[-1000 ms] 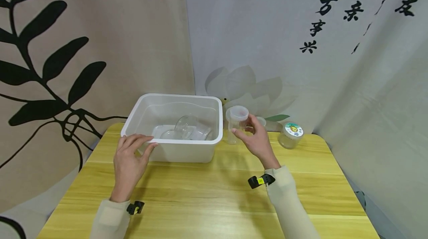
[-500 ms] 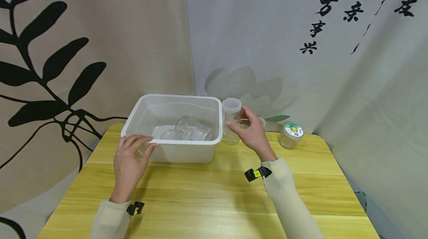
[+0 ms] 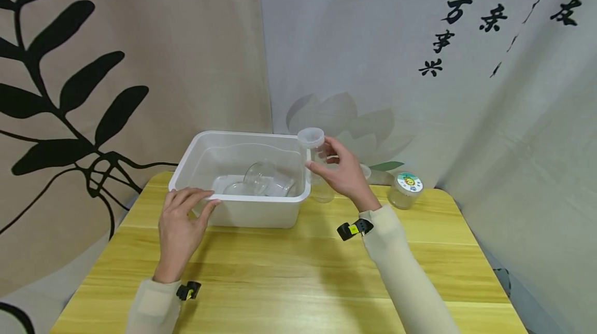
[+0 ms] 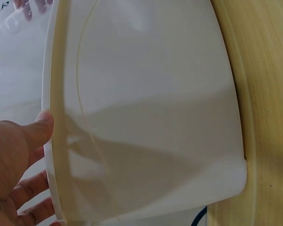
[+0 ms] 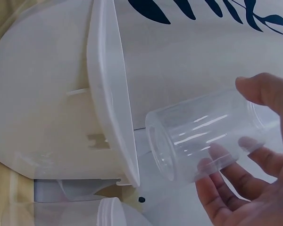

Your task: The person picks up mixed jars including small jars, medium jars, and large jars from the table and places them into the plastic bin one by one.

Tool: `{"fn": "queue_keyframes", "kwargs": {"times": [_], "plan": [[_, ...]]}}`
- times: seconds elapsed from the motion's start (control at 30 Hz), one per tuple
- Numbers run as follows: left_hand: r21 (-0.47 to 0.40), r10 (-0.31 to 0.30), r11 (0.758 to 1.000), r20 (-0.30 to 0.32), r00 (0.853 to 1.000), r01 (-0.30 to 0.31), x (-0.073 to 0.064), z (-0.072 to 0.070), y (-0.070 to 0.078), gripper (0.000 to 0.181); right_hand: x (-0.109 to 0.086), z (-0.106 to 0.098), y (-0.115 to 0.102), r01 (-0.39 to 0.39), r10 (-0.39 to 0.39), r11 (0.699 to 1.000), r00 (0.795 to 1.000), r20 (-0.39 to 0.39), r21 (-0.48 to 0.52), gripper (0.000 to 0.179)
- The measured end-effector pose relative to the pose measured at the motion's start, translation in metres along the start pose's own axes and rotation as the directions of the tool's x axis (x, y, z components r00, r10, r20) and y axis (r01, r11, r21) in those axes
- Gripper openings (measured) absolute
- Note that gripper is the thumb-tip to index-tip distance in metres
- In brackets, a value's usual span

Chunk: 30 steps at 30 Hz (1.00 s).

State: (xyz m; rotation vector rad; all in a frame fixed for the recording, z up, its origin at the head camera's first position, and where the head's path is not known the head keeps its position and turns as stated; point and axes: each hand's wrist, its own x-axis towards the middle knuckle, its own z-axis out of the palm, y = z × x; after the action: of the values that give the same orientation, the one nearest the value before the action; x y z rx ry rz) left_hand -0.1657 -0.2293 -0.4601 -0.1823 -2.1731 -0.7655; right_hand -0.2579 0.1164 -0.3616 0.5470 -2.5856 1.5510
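A white plastic bin point(image 3: 261, 213) stands on the table, with several clear jars point(image 3: 272, 181) lying inside. My left hand point(image 3: 182, 227) grips its front rim near the left corner; in the left wrist view the thumb point(image 4: 41, 128) is on one side of the rim and the fingers on the other. My right hand point(image 3: 344, 172) holds a clear plastic jar point(image 5: 198, 136) with a translucent lid point(image 3: 311, 137), between thumb and fingers. The jar is raised above the table, overlapping the bin's right rim in the head view.
Another clear jar point(image 3: 323, 194) stands beside the bin's right wall. Behind my right hand, a pale lid point(image 3: 366, 170) partly shows. Farther right sits a short jar point(image 3: 404, 190) with a colourful label. Printed curtains point(image 3: 345, 54) hang close behind the wooden table point(image 3: 275, 282).
My right hand has lifted the jar up and moved it left toward the bin's right rim, uncovering the jar standing behind. The left hand has stayed on the rim.
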Motion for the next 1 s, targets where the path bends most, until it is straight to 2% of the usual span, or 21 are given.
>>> {"fn": "queue_keyframes", "kwargs": {"times": [0.17, 0.37, 0.53, 0.8, 1.0], "plan": [[-0.004, 0.003, 1.000, -0.006, 1.000, -0.003, 0.001, 0.001, 0.000, 0.024, 0.007, 0.001, -0.005, -0.004, 0.005, 0.999, 1.000, 0.030, -0.035, 0.062], [0.002, -0.008, 1.000, 0.019, 1.000, 0.008, 0.001, -0.002, -0.001, 0.024, 0.016, 0.005, -0.012, 0.009, 0.000, 0.995, 0.995, 0.101, -0.095, 0.060], [-0.003, -0.023, 1.000, 0.038, 0.999, 0.024, 0.001, -0.003, -0.001, 0.024, 0.025, 0.010, -0.017, 0.016, 0.006, 0.989, 0.989, 0.146, -0.145, 0.067], [-0.010, 0.004, 1.000, -0.006, 1.000, -0.004, 0.001, 0.000, -0.002, 0.023, 0.042, 0.018, -0.026, 0.058, -0.016, 0.980, 0.975, 0.221, -0.188, 0.069], [-0.012, 0.003, 1.000, -0.008, 1.000, -0.003, 0.001, 0.000, -0.002, 0.024, 0.053, 0.024, -0.034, 0.071, -0.007, 0.969, 0.966, 0.260, -0.238, 0.069]]}}
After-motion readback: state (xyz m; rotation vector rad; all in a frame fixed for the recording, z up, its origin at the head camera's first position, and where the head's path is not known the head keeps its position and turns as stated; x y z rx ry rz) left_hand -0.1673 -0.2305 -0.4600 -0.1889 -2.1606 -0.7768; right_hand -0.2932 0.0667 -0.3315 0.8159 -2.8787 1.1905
